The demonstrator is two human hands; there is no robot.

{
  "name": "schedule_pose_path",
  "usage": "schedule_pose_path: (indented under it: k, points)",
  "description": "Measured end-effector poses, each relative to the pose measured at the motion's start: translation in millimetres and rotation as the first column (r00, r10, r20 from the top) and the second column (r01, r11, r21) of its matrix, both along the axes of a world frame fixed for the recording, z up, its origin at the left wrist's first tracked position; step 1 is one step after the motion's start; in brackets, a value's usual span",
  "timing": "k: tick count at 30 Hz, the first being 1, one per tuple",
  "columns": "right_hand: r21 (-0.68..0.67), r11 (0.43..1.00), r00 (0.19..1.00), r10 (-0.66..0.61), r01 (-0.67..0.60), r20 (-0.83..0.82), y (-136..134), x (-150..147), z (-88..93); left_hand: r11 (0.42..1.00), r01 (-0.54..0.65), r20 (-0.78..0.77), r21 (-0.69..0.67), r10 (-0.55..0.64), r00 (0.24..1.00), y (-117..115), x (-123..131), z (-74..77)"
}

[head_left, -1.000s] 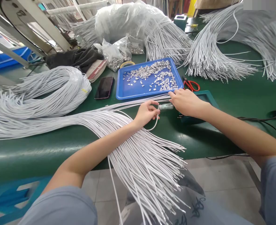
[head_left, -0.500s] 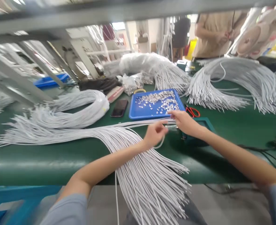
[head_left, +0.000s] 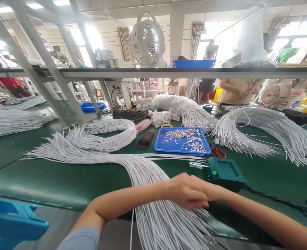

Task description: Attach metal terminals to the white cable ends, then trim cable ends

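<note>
Biggest thing is the green table (head_left: 51, 180), with the white cord bundle (head_left: 143, 170) running in front of the blue tray (head_left: 182, 152) and spilling off the near edge. The green box (head_left: 226, 172) sits just right-front of the tray. A second ago both hands were up at that box, one pinching a cord. Now they've pulled back well in front of the tray, over the bundle. There the left hand (head_left: 186, 191) lies loosely curled across the right hand (head_left: 210, 196). I can't tell if either grips a cord.
</note>
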State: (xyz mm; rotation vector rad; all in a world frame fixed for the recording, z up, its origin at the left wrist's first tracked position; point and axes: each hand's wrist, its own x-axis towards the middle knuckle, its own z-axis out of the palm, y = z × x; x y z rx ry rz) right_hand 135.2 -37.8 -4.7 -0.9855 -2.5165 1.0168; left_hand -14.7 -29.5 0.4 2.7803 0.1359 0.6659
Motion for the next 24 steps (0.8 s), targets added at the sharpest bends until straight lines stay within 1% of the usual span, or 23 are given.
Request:
schedule_pose_path:
  k: [1,2,3,4,5,6,8,10,12,15,17,19,21,22,23,24]
  points:
    - [0.043,0.999,1.000,0.001,-0.002,0.020,-2,-2,-0.8,0.988,-0.153,-0.048,0.036,0.155,0.987,11,-3,5.5]
    - [0.077,0.997,0.999,0.014,-0.018,0.047,-4,-4,-1.5,0.945,-0.322,-0.109,0.062,0.327,0.939,23,-7,10.1]
    - [0.105,0.994,0.996,0.031,-0.039,0.078,-5,-6,-2.6,0.863,-0.497,-0.177,0.087,0.505,0.845,36,-10,13.0]
    - [0.128,0.991,0.994,0.036,-0.049,0.099,-5,-9,-4.2,0.771,-0.626,-0.260,0.117,0.632,0.730,49,-14,14.1]
    - [0.139,0.989,0.994,0.033,-0.048,0.104,-4,-11,-6.7,0.721,-0.680,-0.297,0.137,0.684,0.666,61,-19,13.3]
    - [0.143,0.989,0.996,0.024,-0.036,0.085,-2,-13,-10.2,0.687,-0.711,-0.321,0.153,0.715,0.622,72,-23,10.8]
    - [0.132,0.991,1.000,-0.005,0.002,0.018,3,-17,-19.5,0.647,-0.741,-0.363,0.179,0.744,0.561,87,-30,3.0]
    - [0.089,0.996,0.999,-0.010,0.013,-0.040,9,-20,-29.8,0.627,-0.753,-0.384,0.199,0.757,0.529,94,-35,-4.6]
    - [0.061,0.997,0.998,-0.036,0.040,-0.056,15,-21,-38.3,0.625,-0.750,-0.384,0.215,0.761,0.523,97,-36,-8.7]
    - [0.013,0.998,0.994,-0.067,0.068,-0.081,23,-21,-44.9,0.629,-0.741,-0.356,0.234,0.765,0.537,100,-34,-7.8]
    - [-0.022,0.996,0.990,-0.093,0.091,-0.110,27,-21,-46.7,0.614,-0.753,-0.311,0.239,0.782,0.539,101,-33,-4.3]
    - [-0.059,0.993,0.982,-0.113,0.105,-0.151,29,-22,-48.0,0.571,-0.786,-0.261,0.237,0.817,0.514,100,-37,-0.5]
    - [-0.096,0.990,0.972,-0.122,0.104,-0.200,31,-23,-49.9,0.526,-0.827,-0.210,0.200,0.847,0.488,94,-43,2.2]
    - [-0.113,0.989,0.967,-0.122,0.098,-0.225,32,-24,-51.2,0.523,-0.836,-0.183,0.165,0.849,0.495,90,-46,2.7]
    - [-0.131,0.987,0.961,-0.122,0.091,-0.249,32,-25,-52.6,0.556,-0.826,-0.135,0.093,0.829,0.543,83,-49,2.5]
    - [-0.149,0.985,0.954,-0.122,0.084,-0.272,33,-25,-53.8,0.629,-0.776,-0.086,0.032,0.776,0.625,75,-51,1.7]
